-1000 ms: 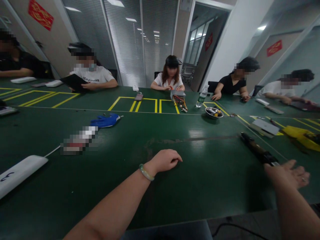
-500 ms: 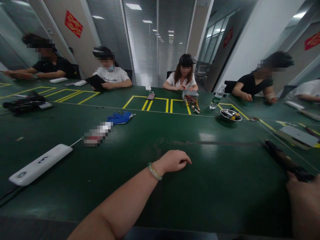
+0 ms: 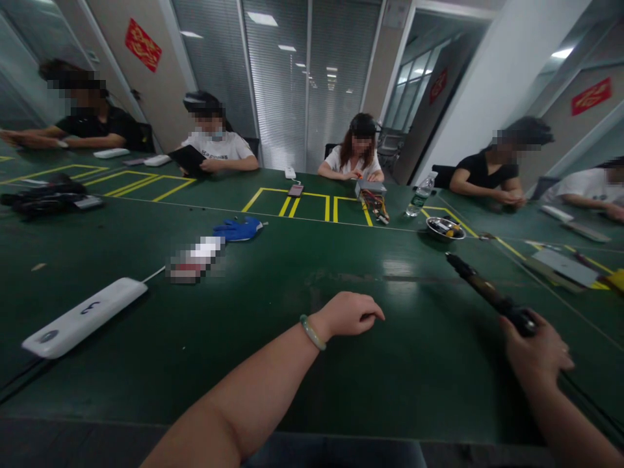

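Pointing forward and leftward, one dark tool [image 3: 480, 286] is held over the right part of the desk [image 3: 414, 383], its long axis slanted from near right to far left. The right grip [image 3: 539, 348] is closed around its rear; the left grip [image 3: 350, 314] is loosely curled, its contents hidden. One glove [image 3: 240, 229], one bottle [image 3: 419, 197] and one bowl [image 3: 444, 237] are seen beyond.

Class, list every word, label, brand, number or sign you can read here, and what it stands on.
"3": on the white device, turned on its side.
White shirt: lettering too blurred to read.
Bottle label: too small to read.
Red signs: characters too blurred to read.
Dark tool in the right hand: no text legible.
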The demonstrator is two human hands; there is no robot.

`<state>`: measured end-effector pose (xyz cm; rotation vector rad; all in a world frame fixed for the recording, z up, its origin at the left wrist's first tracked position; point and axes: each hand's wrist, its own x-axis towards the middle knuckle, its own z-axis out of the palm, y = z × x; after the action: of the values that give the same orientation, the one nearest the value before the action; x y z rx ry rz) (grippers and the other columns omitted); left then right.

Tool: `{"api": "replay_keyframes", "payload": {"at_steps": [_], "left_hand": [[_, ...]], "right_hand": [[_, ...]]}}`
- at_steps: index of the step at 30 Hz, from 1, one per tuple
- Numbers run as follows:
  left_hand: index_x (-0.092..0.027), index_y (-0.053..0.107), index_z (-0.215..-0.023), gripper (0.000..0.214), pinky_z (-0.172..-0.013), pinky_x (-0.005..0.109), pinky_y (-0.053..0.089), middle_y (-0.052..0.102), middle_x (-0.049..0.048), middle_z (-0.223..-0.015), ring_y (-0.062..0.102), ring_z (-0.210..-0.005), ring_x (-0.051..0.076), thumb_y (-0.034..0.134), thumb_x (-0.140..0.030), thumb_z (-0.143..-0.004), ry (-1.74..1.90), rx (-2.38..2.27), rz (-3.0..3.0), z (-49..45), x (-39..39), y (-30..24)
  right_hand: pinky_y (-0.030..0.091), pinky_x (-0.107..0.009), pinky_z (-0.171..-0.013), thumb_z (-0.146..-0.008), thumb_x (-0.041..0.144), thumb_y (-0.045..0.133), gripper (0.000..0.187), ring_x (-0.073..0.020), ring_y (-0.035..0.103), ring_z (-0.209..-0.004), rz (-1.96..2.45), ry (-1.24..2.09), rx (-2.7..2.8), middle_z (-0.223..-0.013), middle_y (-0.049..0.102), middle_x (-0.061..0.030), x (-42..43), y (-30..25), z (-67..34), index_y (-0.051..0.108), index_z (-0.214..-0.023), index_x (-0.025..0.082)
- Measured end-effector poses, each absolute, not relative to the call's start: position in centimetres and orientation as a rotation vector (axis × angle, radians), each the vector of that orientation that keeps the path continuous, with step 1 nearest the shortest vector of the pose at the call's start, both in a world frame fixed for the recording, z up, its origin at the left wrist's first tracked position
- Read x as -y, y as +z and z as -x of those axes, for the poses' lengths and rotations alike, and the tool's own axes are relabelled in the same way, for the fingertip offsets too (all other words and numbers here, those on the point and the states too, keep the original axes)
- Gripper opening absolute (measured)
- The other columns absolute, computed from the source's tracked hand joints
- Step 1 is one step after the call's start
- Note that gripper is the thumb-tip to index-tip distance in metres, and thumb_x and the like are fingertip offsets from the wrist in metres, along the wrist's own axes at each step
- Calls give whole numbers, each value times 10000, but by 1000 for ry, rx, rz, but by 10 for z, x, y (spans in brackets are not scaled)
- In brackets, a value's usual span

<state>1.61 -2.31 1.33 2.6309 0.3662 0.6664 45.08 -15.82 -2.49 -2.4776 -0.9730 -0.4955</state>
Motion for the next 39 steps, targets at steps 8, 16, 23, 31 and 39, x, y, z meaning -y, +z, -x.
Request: {"api": "replay_keyframes", "payload": {"at_steps": [8, 16, 23, 31, 39], "left_hand": [[-240, 682, -1034, 245, -751, 264, 479, 707, 14, -961, 653, -815, 144, 497, -229, -875, 771, -187, -2727, -16, 42, 13], [-227, 680, -1012, 225, -823, 304, 487, 710, 22, -974, 644, -883, 174, 502, -206, -876, 840, -296, -2701, -15, 37, 12], [-215, 585, -1191, 288, -979, 384, 433, 639, 55, -1168, 567, -1089, 209, 465, -239, -930, 1025, -799, -2566, -15, 28, 16], [-215, 570, -1228, 357, -898, 383, 447, 654, 75, -1144, 599, -1041, 231, 376, -395, -987, 805, -1124, -2645, -15, 22, 6], [-221, 590, -1176, 365, -881, 356, 441, 633, 62, -1136, 579, -1063, 220, 404, -464, -977, 720, -1054, -2657, -14, 20, 11]], "right_hand": [[301, -463, -950, -874, 409, 522, 514, -308, 461, -1133, 1897, -310, 1724, -1248, 541, -129, 81, -10, -261, 460, -1351, 228], [300, -394, -1000, -883, 207, 489, 523, -234, 429, -1182, 1617, 152, 2213, -1281, 516, -78, 55, -4, -184, 428, -1396, 289], [317, -411, -1072, -868, 278, 563, 587, -242, 408, -1262, 1554, 150, 2210, -1380, 465, -100, 66, -4, -192, 402, -1428, 209], [361, -438, -1030, -934, 387, 505, 461, -292, 481, -1186, 2037, -205, 1705, -1290, 532, -138, 119, -11, -212, 519, -1326, 145], [400, -405, -959, -943, 309, 496, 300, -254, 540, -1066, 2094, -144, 1653, -1174, 587, -102, 184, -24, -221, 625, -1187, 191]]}}
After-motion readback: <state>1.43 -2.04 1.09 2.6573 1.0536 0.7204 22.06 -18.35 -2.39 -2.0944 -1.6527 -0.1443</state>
